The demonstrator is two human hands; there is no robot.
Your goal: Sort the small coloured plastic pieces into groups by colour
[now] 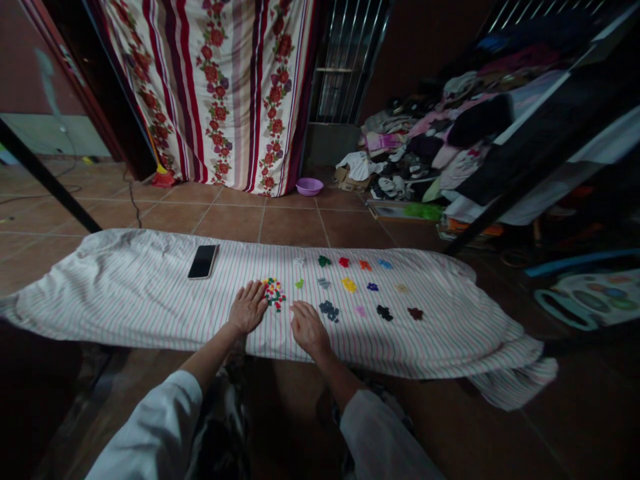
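Beside the left hand (249,307) lies a multicoloured pile (275,295).

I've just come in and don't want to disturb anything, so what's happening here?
A person has both hands at a small multicoloured pile of tiny pieces on a striped cloth. The left hand lies flat at the pile's left edge; the right hand is curled to its right, and whether it holds a piece can't be told. Separate single-colour piles lie mostly farther right, and a phone lies to the left.
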